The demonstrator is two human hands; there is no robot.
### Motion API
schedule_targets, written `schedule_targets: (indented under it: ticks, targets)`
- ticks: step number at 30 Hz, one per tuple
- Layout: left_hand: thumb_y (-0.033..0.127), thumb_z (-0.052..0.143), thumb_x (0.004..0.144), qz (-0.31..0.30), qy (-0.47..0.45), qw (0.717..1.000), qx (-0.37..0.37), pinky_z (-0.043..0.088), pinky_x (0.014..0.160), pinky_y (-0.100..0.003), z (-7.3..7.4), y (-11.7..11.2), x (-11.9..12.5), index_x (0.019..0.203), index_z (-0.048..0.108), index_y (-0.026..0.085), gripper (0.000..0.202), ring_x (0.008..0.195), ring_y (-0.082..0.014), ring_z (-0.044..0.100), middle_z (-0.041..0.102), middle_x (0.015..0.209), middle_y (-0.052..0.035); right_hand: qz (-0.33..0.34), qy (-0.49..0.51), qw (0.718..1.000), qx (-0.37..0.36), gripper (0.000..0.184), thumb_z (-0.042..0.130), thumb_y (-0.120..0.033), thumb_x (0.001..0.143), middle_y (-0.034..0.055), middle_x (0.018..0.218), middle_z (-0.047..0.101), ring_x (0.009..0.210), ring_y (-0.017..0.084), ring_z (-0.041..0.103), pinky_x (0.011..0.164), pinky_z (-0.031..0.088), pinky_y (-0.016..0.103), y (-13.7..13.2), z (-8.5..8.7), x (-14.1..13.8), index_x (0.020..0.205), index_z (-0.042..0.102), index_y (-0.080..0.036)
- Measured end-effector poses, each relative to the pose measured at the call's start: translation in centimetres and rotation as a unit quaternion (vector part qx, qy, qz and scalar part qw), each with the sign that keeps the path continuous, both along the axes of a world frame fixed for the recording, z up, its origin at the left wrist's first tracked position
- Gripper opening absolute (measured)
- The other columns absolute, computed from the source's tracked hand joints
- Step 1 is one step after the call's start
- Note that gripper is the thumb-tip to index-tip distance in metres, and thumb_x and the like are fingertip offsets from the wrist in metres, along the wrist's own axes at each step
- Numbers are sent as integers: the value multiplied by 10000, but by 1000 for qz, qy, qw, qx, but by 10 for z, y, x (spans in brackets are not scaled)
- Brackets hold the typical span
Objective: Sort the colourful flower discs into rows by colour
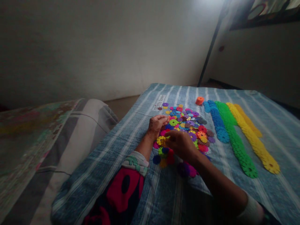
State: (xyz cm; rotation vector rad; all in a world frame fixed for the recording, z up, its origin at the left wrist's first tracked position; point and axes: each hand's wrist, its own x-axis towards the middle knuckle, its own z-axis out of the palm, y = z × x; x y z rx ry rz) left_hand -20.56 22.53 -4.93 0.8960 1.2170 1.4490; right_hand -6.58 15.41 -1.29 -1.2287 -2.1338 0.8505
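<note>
A heap of small plastic gear-shaped discs [187,125] in many colours lies on a blue striped cloth [140,125]. My left hand [157,122] rests at the heap's left edge with its fingers curled, and what they hold is hidden. My right hand [180,143] lies over the heap's near side, fingers pinched at a yellow disc [160,140]. To the right, discs lie sorted in overlapping rows: a blue row [217,123], a green row [234,137], a yellow row [253,140] and an orange-yellow row [249,121]. A small orange stack [199,100] sits at the far end.
A grey and white pillow [77,131] lies to the left of the cloth, beside a patterned cover [25,131]. A pale wall [105,47] stands behind. A dark pole [211,47] leans in the corner at the right. My lap shows red and black fabric [122,193].
</note>
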Motion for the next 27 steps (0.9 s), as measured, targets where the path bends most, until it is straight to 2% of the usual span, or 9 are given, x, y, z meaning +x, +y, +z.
schedule_targets:
  ticks: [4,7,10,19,27]
  targets:
    - [177,706,649,-4,-21,1000,-12,495,703,-261,1,1,-1,689,678,143,59,653,-120,636,686,688,-35,7,-109,994,24,296,539,-102,758,22,752,710,683,154,638,583,389,218,8,2,-22,948,732,-221]
    - [174,710,655,-8,-22,1000,-13,500,717,-264,-2,3,-2,696,683,140,60,689,-131,652,693,706,-45,-4,-233,971,52,263,521,-160,809,96,910,734,843,221,676,667,441,267,9,6,-29,966,725,-212]
    - [174,715,653,-10,-26,1000,-15,504,712,-259,-4,5,-2,700,678,144,68,704,-137,663,701,715,-50,5,-307,950,57,260,502,-190,832,131,965,728,911,263,680,691,465,303,8,11,-30,981,716,-197]
    - [172,718,637,-8,-25,1000,-13,507,674,-244,-5,5,-2,688,673,143,73,687,-132,656,694,697,-39,32,-341,935,85,279,507,-149,830,135,988,722,920,268,683,707,487,319,8,20,-34,1051,673,-185]
    - [151,716,640,0,-46,999,-22,515,715,-277,-5,9,-3,682,667,132,67,709,-148,668,706,725,-53,41,-332,940,67,233,538,-222,845,113,1031,715,964,251,672,727,494,307,21,19,-37,1032,673,-192]
